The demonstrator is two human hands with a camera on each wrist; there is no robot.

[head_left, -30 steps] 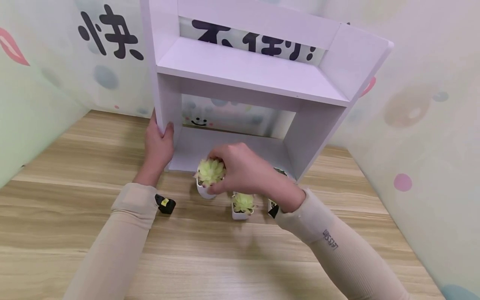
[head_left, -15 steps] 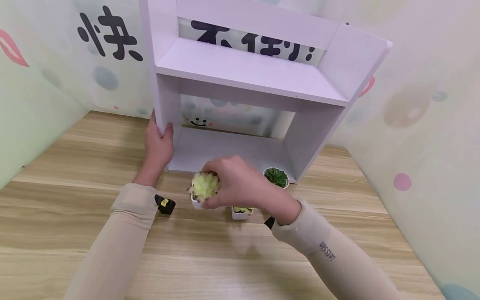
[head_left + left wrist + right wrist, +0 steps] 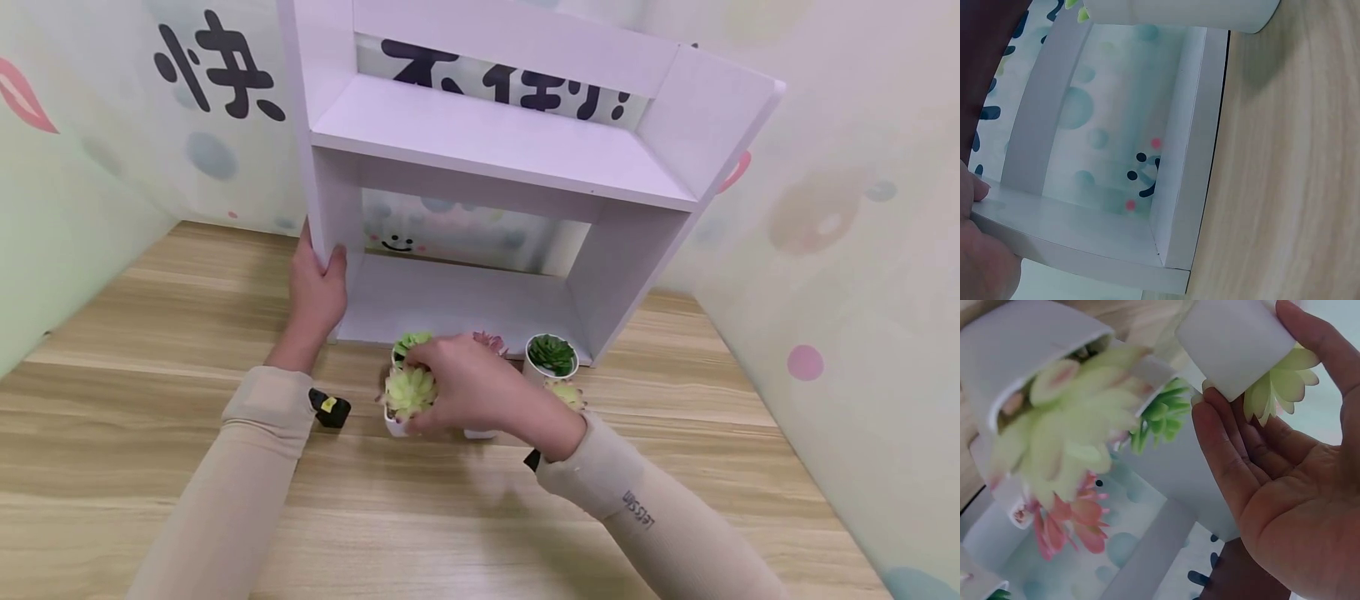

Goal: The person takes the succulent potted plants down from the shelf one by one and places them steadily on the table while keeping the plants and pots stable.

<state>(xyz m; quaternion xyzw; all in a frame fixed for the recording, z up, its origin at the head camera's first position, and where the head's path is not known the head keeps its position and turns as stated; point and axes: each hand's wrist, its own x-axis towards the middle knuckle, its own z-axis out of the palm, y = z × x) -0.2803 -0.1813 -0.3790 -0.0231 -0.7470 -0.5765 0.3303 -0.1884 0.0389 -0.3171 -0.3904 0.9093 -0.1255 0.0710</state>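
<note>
My right hand (image 3: pixel 480 387) holds a pale green succulent (image 3: pixel 410 392) in a small white pot. In the right wrist view, thumb and fingers are around that white pot (image 3: pixel 1235 347); whether its base touches the table, I cannot tell. My left hand (image 3: pixel 318 287) grips the left side panel of a white shelf unit (image 3: pixel 487 162), thumb on the inner face. Behind the held plant stands a bright green succulent (image 3: pixel 412 340). Beyond my right hand are a pink succulent (image 3: pixel 491 340) and a dark green succulent (image 3: pixel 551 356). Another pale succulent (image 3: pixel 566 393) is partly behind my right wrist.
The shelf stands on a wood-grain table (image 3: pixel 375 533) against a printed wall (image 3: pixel 240 167). A small black device (image 3: pixel 330 410) is at my left sleeve. Under my right hand, the bottom of one more white pot (image 3: pixel 480 433) shows.
My right hand has drawn the pale succulent toward me, away from the shelf. The bright green, pink and dark green plants behind have come into sight. My left hand stays on the panel.
</note>
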